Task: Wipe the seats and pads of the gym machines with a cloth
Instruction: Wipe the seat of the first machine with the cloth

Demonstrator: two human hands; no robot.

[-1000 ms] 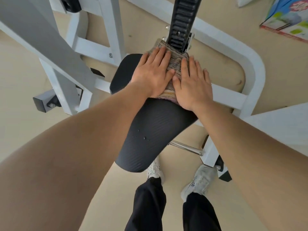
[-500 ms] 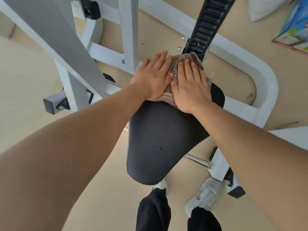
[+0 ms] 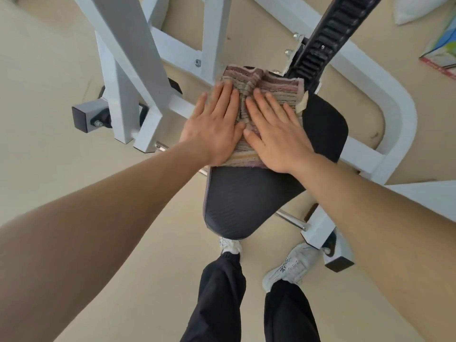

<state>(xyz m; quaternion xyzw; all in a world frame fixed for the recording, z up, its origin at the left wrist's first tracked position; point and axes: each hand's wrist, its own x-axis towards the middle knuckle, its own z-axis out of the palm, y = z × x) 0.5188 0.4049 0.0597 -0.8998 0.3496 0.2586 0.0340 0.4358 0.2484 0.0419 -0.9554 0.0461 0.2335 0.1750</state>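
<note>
Under my palms lies a striped terry cloth [image 3: 269, 92], rough and looped; the seat [image 3: 244, 193] is matt ribbed vinyl; the frame [image 3: 128, 70] is smooth painted metal.

A black padded seat [image 3: 246, 198] at centre frame carries a striped cloth [image 3: 269, 87] across its upper end; the white machine frame [image 3: 399, 114] stands on beige floor [image 3: 49, 119].

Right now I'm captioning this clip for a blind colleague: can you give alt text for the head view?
Seen from above, the left hand and right hand press flat, side by side, on a striped cloth at the far end of a black seat. The white frame surrounds the seat, and the person's shoes stand on the beige floor below.
</note>
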